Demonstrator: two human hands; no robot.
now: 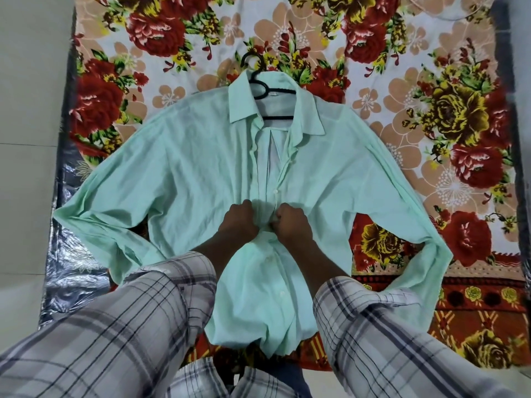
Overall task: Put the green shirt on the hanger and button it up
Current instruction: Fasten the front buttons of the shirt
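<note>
We see the green shirt lying face up and spread wide on a floral bedsheet, collar away from us and hem toward us, both sleeves flung out to the sides with the cuffs bent back toward the near edge. A black hanger sits inside it: the hook pokes out above the collar and part of its bars shows in the open neck. The upper front lies unbuttoned, the two edges parted below the collar, while the lower front looks closed. At the middle of the placket, our left hand is closed in a grip on the left front edge, and our right hand is closed in a grip on the right front edge, the two fists almost touching each other. We cannot tell whether a button sits between the fingers. Both forearms come in from plaid sleeves. Pale floor runs along the left of the sheet.
</note>
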